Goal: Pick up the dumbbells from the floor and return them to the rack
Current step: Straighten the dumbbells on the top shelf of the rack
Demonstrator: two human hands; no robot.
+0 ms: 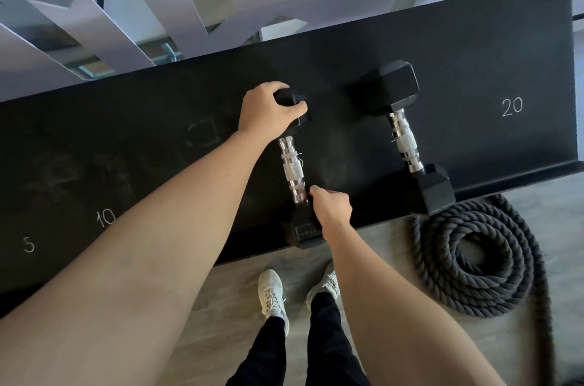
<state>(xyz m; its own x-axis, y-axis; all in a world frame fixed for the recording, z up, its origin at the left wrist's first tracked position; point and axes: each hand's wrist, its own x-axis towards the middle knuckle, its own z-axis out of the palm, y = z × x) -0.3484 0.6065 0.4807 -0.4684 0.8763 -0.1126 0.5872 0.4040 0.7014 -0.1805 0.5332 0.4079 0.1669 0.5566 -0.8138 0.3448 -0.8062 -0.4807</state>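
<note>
A small black hex dumbbell (292, 169) with a chrome handle lies across the black rack shelf (151, 145), near its middle. My left hand (264, 109) is clamped over its far head. My right hand (331, 207) grips its near head at the shelf's front lip. A larger black hex dumbbell (404, 136) rests on the shelf to the right, untouched, its near head overhanging the front edge. White numbers 5, 10 and 20 mark the shelf.
A coiled black battle rope (477, 259) lies on the wood floor at the right, below the rack's front edge. My feet in white shoes (271, 294) stand close to the rack. White angular panels and mirrors rise behind the shelf.
</note>
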